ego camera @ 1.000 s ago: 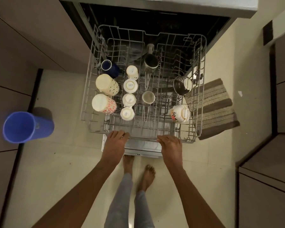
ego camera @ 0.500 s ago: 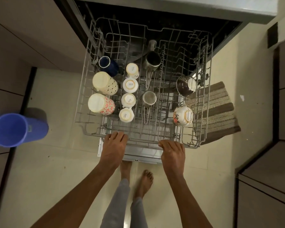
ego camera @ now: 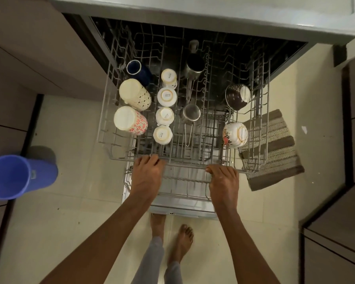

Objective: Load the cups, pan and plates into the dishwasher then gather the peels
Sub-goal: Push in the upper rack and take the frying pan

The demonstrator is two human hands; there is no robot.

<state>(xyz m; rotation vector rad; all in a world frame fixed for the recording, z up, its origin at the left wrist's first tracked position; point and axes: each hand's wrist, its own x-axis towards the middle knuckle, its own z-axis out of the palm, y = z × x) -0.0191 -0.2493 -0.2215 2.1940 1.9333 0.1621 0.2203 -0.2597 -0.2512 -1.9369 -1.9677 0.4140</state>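
We hold the upper rack of the dishwasher, a wide wire basket that stands drawn out over the floor, with its far end under the counter. It is stiff but open and rather heavy when loaded, so we judge the front rail the best place to take it, with both hands apart for balance. Our left hand and right hand lie on this rail, with the fingers close together and curled over the wire. Inside, on the left, two big mugs lie tilted; beside them is a row of four small white cups, upside down. On the right two bowls lean on their sides. All this is ceramic, so it is fragile and may rattle; the rack should slide slowly.
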